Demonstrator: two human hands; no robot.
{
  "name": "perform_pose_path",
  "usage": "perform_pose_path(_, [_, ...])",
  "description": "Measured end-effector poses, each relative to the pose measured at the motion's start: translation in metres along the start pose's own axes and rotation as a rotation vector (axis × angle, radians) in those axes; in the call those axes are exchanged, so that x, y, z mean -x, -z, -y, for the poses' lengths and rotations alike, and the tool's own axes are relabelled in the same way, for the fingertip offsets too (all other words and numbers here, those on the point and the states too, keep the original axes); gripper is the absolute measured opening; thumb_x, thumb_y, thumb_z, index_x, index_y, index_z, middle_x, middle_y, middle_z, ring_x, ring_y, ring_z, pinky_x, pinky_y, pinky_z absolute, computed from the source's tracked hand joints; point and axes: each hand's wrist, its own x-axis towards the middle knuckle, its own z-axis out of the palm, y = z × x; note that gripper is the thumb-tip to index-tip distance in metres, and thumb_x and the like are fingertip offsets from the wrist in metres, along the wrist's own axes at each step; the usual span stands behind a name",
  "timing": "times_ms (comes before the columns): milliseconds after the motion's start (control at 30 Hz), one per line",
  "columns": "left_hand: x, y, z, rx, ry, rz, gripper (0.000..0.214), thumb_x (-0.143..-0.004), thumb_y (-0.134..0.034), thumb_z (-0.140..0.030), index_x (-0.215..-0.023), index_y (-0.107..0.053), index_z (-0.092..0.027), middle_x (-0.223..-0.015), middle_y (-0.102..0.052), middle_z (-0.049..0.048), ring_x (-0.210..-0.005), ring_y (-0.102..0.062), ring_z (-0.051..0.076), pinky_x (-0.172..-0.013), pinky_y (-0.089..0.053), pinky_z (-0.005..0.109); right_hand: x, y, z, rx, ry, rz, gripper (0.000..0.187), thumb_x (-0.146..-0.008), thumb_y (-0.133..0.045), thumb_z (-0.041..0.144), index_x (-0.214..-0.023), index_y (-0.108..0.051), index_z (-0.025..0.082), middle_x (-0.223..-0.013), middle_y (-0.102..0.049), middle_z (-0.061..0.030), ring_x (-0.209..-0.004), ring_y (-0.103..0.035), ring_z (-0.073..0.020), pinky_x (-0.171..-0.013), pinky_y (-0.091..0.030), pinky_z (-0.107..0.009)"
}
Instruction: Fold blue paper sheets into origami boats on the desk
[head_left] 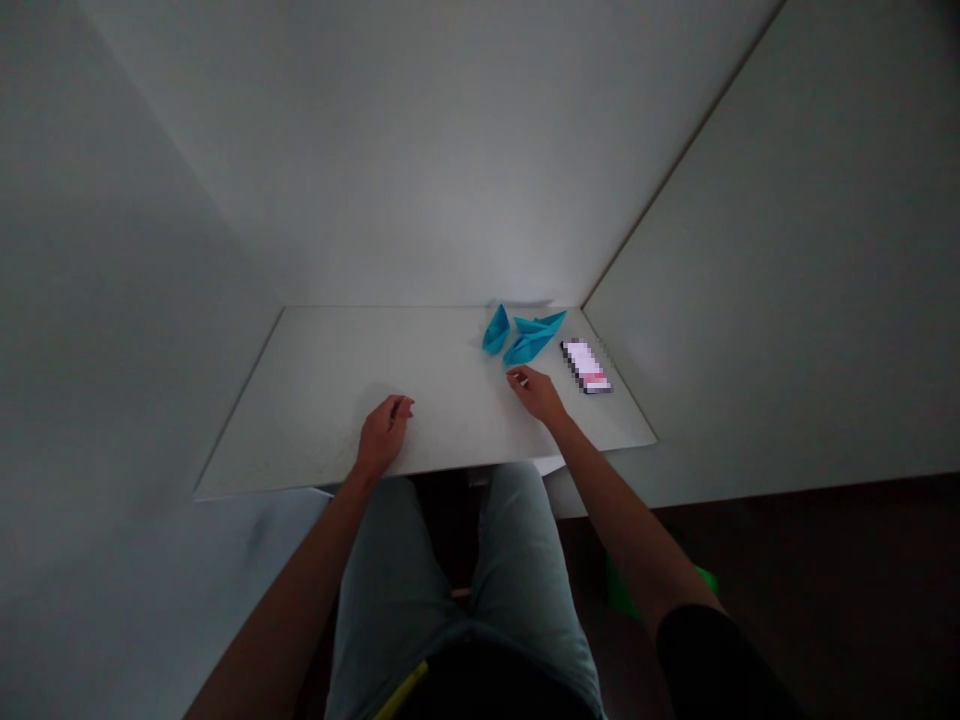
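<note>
Three folded blue paper boats sit close together near the back right of the white tabletop. The left paper boat (496, 331) stands a little apart from the back paper boat (551, 323) and the front paper boat (527, 348), which overlap in view. Just in front of the front boat is my right hand (535, 394), its fingers loosely bent with a small gap between them and nothing seen in it. My left hand (383, 433) rests at the table's front, left of the boats. Its fingers are half curled, thumb apart, and no object shows in it.
A phone (587, 366) with a lit, blurred-out screen lies right of the boats. The white table (315, 400) meets walls at the back and right. My legs are under its front edge. A green object (621, 585) is on the dark floor at lower right.
</note>
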Motion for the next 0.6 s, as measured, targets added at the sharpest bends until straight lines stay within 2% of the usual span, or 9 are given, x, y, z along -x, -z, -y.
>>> perform_pose_path(67, [-0.001, 0.001, -0.001, -0.008, 0.007, 0.014, 0.045, -0.104, -0.044, -0.057, -0.108, -0.07, -0.021, -0.092, -0.075, 0.0042, -0.085, -0.07, 0.022, -0.081, -0.051, 0.034, -0.011, -0.002, -0.005, 0.002, -0.053, -0.112, 0.032, -0.101, -0.065, 0.047, -0.117, -0.072, 0.021, -0.104, -0.077, -0.0074, -0.086, -0.07, -0.0218, -0.083, -0.055, -0.035])
perform_pose_path(133, [-0.001, 0.002, -0.002, -0.018, 0.017, 0.018, 0.046, -0.104, -0.044, -0.058, -0.108, -0.071, -0.021, -0.09, -0.075, 0.0039, -0.083, -0.069, 0.022, -0.08, -0.052, 0.034, -0.024, -0.009, -0.005, 0.048, -0.098, -0.222, 0.052, -0.093, -0.074, 0.059, -0.125, -0.067, 0.019, -0.12, -0.073, -0.0128, -0.097, -0.071, -0.0262, -0.084, -0.056, -0.037])
perform_pose_path(200, [0.001, 0.003, -0.002, -0.02, 0.027, 0.015, 0.046, -0.104, -0.043, -0.058, -0.108, -0.071, -0.021, -0.088, -0.074, 0.0033, -0.079, -0.068, 0.021, -0.078, -0.052, 0.034, -0.035, -0.018, -0.003, 0.111, -0.129, -0.272, 0.067, -0.086, -0.081, 0.064, -0.132, -0.064, 0.018, -0.136, -0.065, -0.0178, -0.103, -0.07, -0.0296, -0.084, -0.056, -0.039])
perform_pose_path(233, [0.002, 0.003, -0.002, -0.014, 0.03, 0.012, 0.047, -0.104, -0.043, -0.058, -0.108, -0.071, -0.021, -0.087, -0.073, 0.0029, -0.077, -0.068, 0.021, -0.076, -0.052, 0.034, -0.04, -0.024, -0.002, 0.14, -0.135, -0.271, 0.066, -0.086, -0.082, 0.062, -0.132, -0.064, 0.018, -0.139, -0.062, -0.0187, -0.103, -0.071, -0.0301, -0.084, -0.056, -0.04])
perform_pose_path(367, [0.003, 0.002, -0.003, 0.053, 0.019, -0.033, 0.047, -0.105, -0.044, -0.059, -0.107, -0.071, -0.021, -0.084, -0.071, 0.0023, -0.073, -0.066, 0.02, -0.074, -0.054, 0.033, -0.044, -0.039, -0.005, 0.177, -0.092, -0.264, 0.029, -0.101, -0.067, 0.043, -0.12, -0.07, 0.022, -0.136, -0.063, -0.0143, -0.099, -0.071, -0.0262, -0.085, -0.055, -0.038])
perform_pose_path(433, [-0.005, -0.003, -0.006, 0.063, -0.019, -0.06, 0.046, -0.106, -0.044, -0.058, -0.106, -0.071, -0.021, -0.083, -0.071, 0.0024, -0.073, -0.065, 0.019, -0.073, -0.053, 0.032, -0.043, -0.042, -0.009, 0.152, -0.072, -0.286, 0.021, -0.104, -0.061, 0.037, -0.117, -0.071, 0.024, -0.135, -0.064, -0.0122, -0.098, -0.071, -0.0242, -0.082, -0.055, -0.036])
perform_pose_path(500, [-0.026, -0.014, -0.012, 0.061, -0.087, -0.049, 0.045, -0.106, -0.045, -0.057, -0.107, -0.072, -0.021, -0.083, -0.07, 0.0024, -0.073, -0.064, 0.019, -0.071, -0.051, 0.031, -0.042, -0.044, -0.014, 0.114, -0.039, -0.296, 0.019, -0.104, -0.06, 0.035, -0.116, -0.07, 0.025, -0.132, -0.066, -0.0106, -0.098, -0.071, -0.0236, -0.081, -0.056, -0.035])
perform_pose_path(600, [-0.074, -0.039, -0.021, 0.09, -0.228, -0.025, 0.045, -0.108, -0.046, -0.057, -0.111, -0.072, -0.021, -0.084, -0.07, 0.0028, -0.073, -0.063, 0.018, -0.069, -0.049, 0.03, -0.042, -0.046, -0.02, 0.047, 0.049, -0.322, 0.017, -0.105, -0.056, 0.033, -0.112, -0.068, 0.024, -0.118, -0.071, -0.0095, -0.101, -0.07, -0.0245, -0.085, -0.056, -0.036])
